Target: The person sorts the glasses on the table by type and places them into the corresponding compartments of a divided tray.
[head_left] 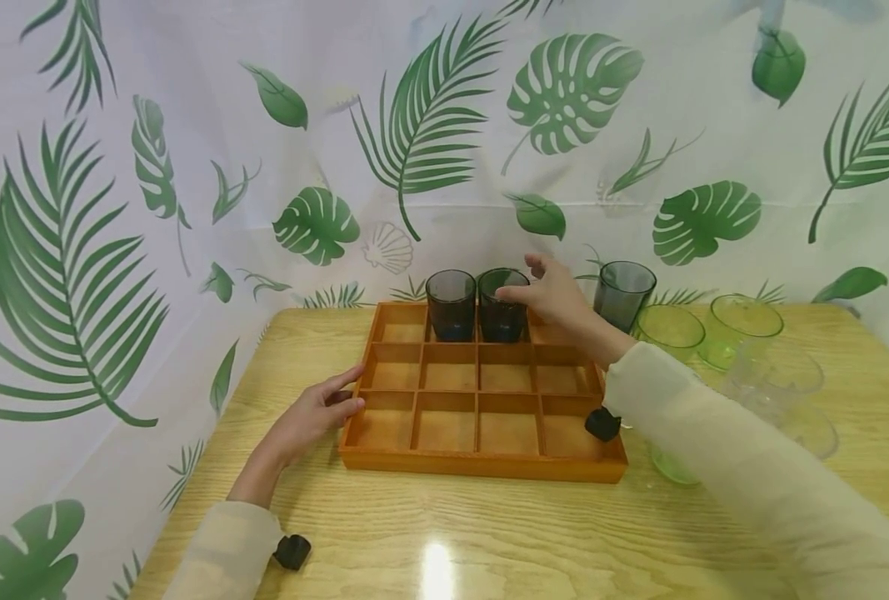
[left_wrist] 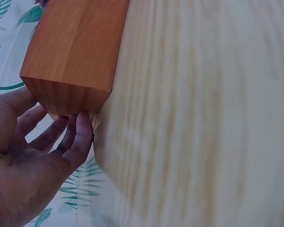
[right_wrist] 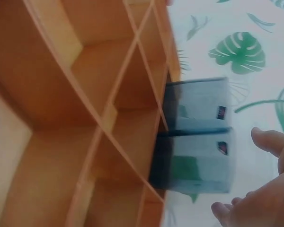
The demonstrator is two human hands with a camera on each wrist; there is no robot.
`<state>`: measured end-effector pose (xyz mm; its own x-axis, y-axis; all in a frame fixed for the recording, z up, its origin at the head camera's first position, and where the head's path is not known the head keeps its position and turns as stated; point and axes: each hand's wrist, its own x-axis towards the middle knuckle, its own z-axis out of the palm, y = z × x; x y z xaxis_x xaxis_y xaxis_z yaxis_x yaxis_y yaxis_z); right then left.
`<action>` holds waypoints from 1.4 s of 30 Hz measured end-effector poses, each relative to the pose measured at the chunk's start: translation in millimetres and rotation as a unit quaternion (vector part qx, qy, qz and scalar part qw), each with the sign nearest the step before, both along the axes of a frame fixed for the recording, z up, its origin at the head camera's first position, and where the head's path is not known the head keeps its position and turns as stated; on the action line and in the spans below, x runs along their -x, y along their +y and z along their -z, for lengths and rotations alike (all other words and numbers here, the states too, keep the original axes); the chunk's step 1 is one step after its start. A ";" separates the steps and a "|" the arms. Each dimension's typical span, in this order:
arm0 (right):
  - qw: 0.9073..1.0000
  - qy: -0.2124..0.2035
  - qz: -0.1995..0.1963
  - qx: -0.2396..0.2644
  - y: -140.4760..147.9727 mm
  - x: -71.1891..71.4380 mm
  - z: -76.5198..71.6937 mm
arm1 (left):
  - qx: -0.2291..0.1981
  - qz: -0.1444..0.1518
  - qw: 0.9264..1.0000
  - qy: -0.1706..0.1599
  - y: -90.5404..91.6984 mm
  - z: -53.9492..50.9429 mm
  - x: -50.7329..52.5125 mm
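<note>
A wooden divided tray (head_left: 481,465) lies on the table, with two dark tinted glasses (head_left: 451,308) upright side by side in the middle compartments of its back row. My right hand (head_left: 556,298) is at the right-hand dark glass (head_left: 502,321). In the right wrist view, the thumb and fingers of that hand (right_wrist: 267,194) are spread apart, with a gap between them and the glass (right_wrist: 203,163). My left hand (head_left: 309,423) rests its fingertips against the tray's left side. Seen from the left wrist, the fingers of this hand (left_wrist: 38,161) touch the tray's end (left_wrist: 68,97).
To the right of the tray stand another dark glass (head_left: 624,296), several green glasses (head_left: 746,321) and several clear glasses (head_left: 781,375). My right sleeve (head_left: 721,442) hides part of them. A leaf-print sheet (head_left: 444,167) hangs behind the table (head_left: 414,533).
</note>
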<state>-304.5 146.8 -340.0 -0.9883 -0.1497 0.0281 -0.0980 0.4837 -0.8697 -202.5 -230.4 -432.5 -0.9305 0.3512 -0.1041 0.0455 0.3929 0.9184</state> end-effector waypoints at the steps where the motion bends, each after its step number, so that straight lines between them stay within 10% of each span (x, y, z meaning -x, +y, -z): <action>1: 1.000 -0.002 -0.001 0.004 2.3 -1.4 -3.5 | 0.001 -0.001 1.000 0.000 0.1 0.0 -0.1; 19: 0.997 0.005 0.026 0.067 81.9 -20.9 -32.4 | 0.006 -0.003 1.000 0.002 -0.6 -1.4 -0.3; 42: 0.997 -0.007 0.073 0.038 159.7 -32.2 -11.7 | 0.007 0.000 1.000 0.003 -0.7 2.2 0.6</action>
<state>-272.3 306.5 -328.3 -0.9998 -0.0027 0.0195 -0.0187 0.4246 -0.9052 -203.1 -231.2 -434.7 -0.9313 0.3494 -0.1034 0.0511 0.4064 0.9123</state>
